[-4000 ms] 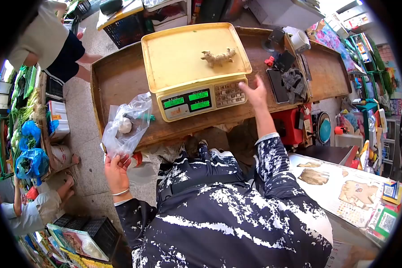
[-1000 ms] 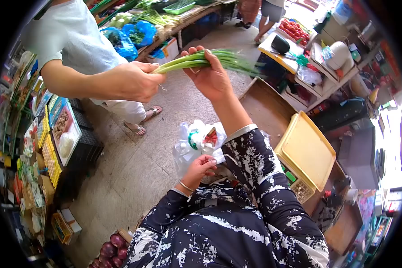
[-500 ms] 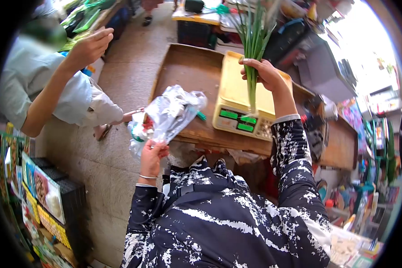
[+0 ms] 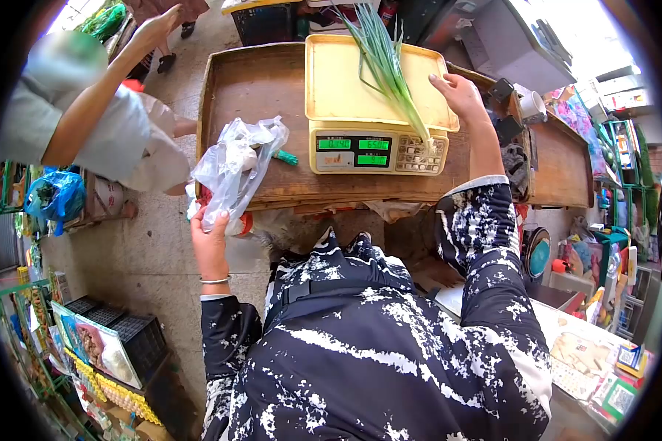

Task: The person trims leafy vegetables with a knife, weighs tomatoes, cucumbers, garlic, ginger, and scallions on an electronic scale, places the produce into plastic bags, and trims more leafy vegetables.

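A bunch of green onions (image 4: 390, 70) lies slantwise on the yellow tray of a digital scale (image 4: 338, 95), its white root ends hanging over the keypad. Green digits glow on the scale's displays. Just right of the bunch is my right hand (image 4: 460, 95), open and apart from the stalks, over the tray's right edge. My left hand (image 4: 212, 246) grips the lower edge of a translucent plastic bag (image 4: 235, 165) at the table's left front edge. Something red and white shows through the bag; I cannot make out what it is.
The scale stands on a rimmed wooden table (image 4: 254, 88). A green object (image 4: 285, 157) lies beside the bag. At the left stands another person (image 4: 88, 117) with a raised arm. Black crates (image 4: 125, 331) are at lower left, a white cup (image 4: 533, 106) at right.
My right hand has let go of the green onions, which now rest on the scale. My left hand still holds the bag. The view has shifted, and the other person's arm is higher in it.
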The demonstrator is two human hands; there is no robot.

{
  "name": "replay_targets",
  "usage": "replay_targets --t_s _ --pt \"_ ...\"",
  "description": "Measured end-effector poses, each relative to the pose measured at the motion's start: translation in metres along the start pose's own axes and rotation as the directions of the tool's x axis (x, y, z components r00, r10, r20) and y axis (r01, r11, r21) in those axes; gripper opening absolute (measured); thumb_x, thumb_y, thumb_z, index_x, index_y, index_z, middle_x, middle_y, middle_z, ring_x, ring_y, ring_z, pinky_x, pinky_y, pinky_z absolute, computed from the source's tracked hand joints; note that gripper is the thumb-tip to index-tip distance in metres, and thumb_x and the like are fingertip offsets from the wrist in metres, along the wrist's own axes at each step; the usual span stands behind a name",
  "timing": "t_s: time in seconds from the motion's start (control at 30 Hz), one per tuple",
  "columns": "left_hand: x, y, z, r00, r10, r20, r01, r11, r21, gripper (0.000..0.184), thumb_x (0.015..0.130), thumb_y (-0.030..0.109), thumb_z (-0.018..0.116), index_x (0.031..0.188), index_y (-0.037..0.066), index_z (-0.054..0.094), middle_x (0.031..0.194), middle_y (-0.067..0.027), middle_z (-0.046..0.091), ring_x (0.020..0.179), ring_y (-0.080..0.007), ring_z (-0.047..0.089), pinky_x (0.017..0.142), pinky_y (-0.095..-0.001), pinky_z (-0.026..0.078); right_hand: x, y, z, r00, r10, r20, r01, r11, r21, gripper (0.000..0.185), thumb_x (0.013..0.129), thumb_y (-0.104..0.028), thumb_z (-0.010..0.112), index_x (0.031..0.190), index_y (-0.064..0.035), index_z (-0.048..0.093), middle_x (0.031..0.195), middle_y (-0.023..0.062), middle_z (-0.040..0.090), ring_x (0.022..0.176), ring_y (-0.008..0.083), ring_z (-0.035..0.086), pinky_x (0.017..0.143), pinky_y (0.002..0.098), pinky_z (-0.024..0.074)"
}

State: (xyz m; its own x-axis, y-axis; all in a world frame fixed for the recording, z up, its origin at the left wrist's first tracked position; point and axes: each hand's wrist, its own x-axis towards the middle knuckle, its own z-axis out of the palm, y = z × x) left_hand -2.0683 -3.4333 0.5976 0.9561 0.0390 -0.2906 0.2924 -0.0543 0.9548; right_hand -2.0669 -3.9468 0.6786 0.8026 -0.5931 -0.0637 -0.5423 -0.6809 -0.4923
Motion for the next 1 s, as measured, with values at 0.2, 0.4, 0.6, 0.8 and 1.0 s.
replay_targets --t_s 0.2,0.4,0.6,0.8,1.0 --pt "0.004 -0.003 -0.002 0.956 0.283 -0.082 -0.214 0.857 0.469 0.04 0.067 0.027 0.072 0.093 0.001 0.054 0.092 -0.0097 0.053 0.086 -0.0205 0.05 0.077 -0.0304 0.04 -0.001 -0.017 0.016 0.986 0.011 0.168 -0.051 0.971 0.235 0.081 0.071 -0.054 0.06 0.118 0.0097 0.042 0.118 0.0249 0.047 0.11 0.0302 0.047 0.092 0.0353 0.0368" --pt "0.003 0.018 0.003 0.968 0.236 -0.082 -0.181 0.891 0.417 0.031 0.07 0.023 0.07 0.087 0.0 0.057 0.08 -0.0053 0.056 0.073 -0.0145 0.051 0.068 -0.0259 0.042 0.011 -0.05 0.063 0.953 0.029 0.303 -0.002 0.996 -0.087 0.1 0.044 -0.055 0.077 0.114 0.007 0.042 0.113 0.0216 0.05 0.108 0.0297 0.048 0.092 0.0355 0.0368" --pt "0.011 0.044 0.01 0.992 0.119 0.051 -0.114 0.988 -0.103 0.014 0.085 0.015 0.053 0.089 0.002 0.056 0.074 -0.0007 0.056 0.067 -0.0057 0.05 0.061 -0.0197 0.04 0.014 -0.076 0.083 0.904 -0.059 0.422 -0.23 0.767 0.599 0.025 0.065 -0.016 0.064 0.078 0.0038 0.056 0.067 0.013 0.06 0.06 0.022 0.06 0.055 0.0292 0.05" --pt "0.028 0.057 0.011 0.991 0.03 0.127 0.049 0.813 -0.58 0.011 0.086 0.016 0.051 0.09 0.006 0.054 0.077 -0.0006 0.056 0.069 -0.0099 0.054 0.064 -0.0239 0.045 -0.034 -0.192 0.058 0.835 -0.456 0.307 -0.333 0.024 0.942 0.026 0.077 -0.011 0.055 0.101 -0.0032 0.05 0.093 0.0121 0.059 0.072 0.0184 0.059 0.064 0.0292 0.0511" --pt "0.045 0.039 0.008 0.963 0.013 0.269 0.202 0.626 -0.753 0.023 0.089 0.021 0.044 0.107 0.007 0.05 0.092 -0.0024 0.057 0.087 -0.0157 0.055 0.079 -0.0347 0.046 -0.123 -0.283 0.139 0.781 -0.62 -0.078 0.201 0.131 0.971 0.031 0.074 -0.009 0.066 0.099 -0.0052 0.047 0.076 0.0022 0.055 0.064 0.0082 0.052 0.055 0.0234 0.0456"
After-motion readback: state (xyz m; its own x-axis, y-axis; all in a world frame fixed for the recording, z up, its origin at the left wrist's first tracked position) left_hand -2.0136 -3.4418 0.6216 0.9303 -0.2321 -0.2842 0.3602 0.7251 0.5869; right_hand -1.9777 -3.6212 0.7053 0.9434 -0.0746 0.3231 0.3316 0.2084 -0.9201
